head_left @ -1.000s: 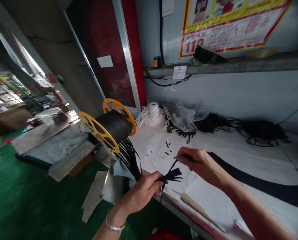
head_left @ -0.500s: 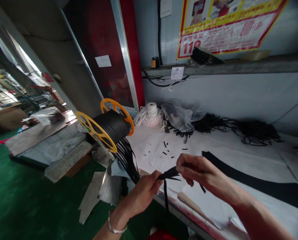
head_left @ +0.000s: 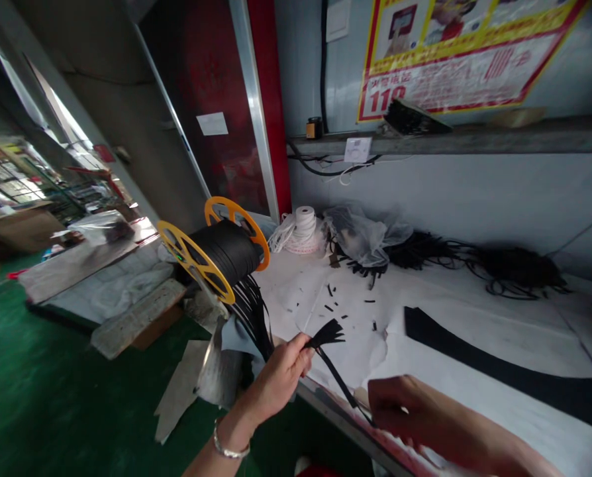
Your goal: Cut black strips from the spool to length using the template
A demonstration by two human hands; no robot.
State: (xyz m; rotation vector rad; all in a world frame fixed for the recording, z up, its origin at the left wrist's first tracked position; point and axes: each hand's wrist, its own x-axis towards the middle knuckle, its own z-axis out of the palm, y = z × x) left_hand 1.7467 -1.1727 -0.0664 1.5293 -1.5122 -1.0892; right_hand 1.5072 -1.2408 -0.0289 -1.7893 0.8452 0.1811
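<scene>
My left hand (head_left: 283,371), with a bracelet on its wrist, is closed round a bundle of flat black strips (head_left: 328,333) whose cut ends fan out past the thumb. One single black strip (head_left: 336,376) runs from that bundle down to my right hand (head_left: 400,411), which is closed on its far part and somewhat blurred. Behind the left hand, more strips (head_left: 251,311) hang from a black-wound spool (head_left: 224,248) with yellow flanges. A long curved black piece (head_left: 494,361) lies on the white-covered table (head_left: 355,278), beyond my right hand.
Small black offcuts (head_left: 329,307) are scattered on the table. Along the wall stand a white cord roll (head_left: 304,225), a clear plastic bag (head_left: 360,235) and tangled black strips (head_left: 517,265). A ledge (head_left: 485,138) runs above. Cardboard (head_left: 179,387) lies on the green floor.
My right hand has moved down and toward me, away from the left hand, drawing one strip out taut. The bundle's ends now fan out free above my left hand. An offcut appears on the table.
</scene>
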